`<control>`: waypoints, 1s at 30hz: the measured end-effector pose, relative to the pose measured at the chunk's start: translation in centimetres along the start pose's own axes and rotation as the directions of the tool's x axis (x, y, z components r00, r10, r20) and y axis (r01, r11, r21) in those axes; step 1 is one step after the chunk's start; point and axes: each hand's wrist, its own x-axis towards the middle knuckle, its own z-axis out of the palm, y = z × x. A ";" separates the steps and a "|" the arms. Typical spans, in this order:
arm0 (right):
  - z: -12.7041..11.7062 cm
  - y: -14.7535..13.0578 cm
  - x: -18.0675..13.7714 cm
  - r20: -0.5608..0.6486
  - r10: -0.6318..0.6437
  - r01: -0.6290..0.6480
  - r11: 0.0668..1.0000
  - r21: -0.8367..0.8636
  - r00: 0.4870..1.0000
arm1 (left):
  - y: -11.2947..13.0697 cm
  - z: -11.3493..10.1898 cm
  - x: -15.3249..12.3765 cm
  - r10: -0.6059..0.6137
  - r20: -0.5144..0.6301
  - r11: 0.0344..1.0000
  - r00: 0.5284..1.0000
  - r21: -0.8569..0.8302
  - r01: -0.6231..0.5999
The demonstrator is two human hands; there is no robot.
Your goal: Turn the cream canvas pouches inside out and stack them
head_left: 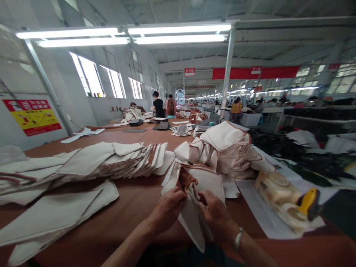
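Observation:
My left hand (168, 209) and my right hand (214, 214) both grip a cream fabric piece (198, 185) with brown piping, held up at the near edge of the brown table (130, 207). The fingers of each hand are curled into its folds. A bracelet sits on my right wrist. Just behind the held piece rises a heap of similar cream pieces (228, 150). A long fanned-out row of flat cream pieces (111, 161) lies to the left.
A roll of tape with a yellow-handled dispenser (289, 202) lies on white paper at the right. More flat pieces (52, 215) lie near left. Dark trays and stacks (162, 126) sit farther down the table. Other people (159, 105) stand at the far end.

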 end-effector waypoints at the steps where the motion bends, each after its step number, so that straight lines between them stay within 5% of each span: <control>1: 0.0 0.4 0.0 -0.001 0.025 -0.025 0.999 -0.027 1.000 | -0.1 -0.5 -0.1 0.005 0.000 1.000 1.000 -0.013 -0.005; 6: -1.1 4.0 0.0 -0.084 0.183 -0.190 0.978 -0.091 0.980 | -1.6 -7.2 -1.0 -0.019 -0.063 0.999 0.998 -0.029 0.018; 10: -0.7 0.9 -0.9 -0.069 0.158 -0.159 0.987 -0.008 0.985 | -1.9 -10.9 -1.3 -0.034 -0.037 0.999 0.999 0.000 0.034; 16: 0.8 -6.2 0.5 -0.053 -0.150 0.156 0.977 0.145 0.987 | -0.5 -8.1 -1.5 -0.003 0.088 0.999 0.996 0.050 -0.002; 22: 2.0 -4.0 4.5 0.136 -0.204 0.186 0.973 0.135 0.970 | 0.0 -7.7 -2.2 0.041 0.145 0.986 0.989 0.151 -0.063; 30: 3.8 -1.0 3.3 0.387 -0.080 0.098 0.995 -0.026 0.919 | -1.2 -10.2 -2.1 0.043 0.177 0.919 0.983 0.379 -0.109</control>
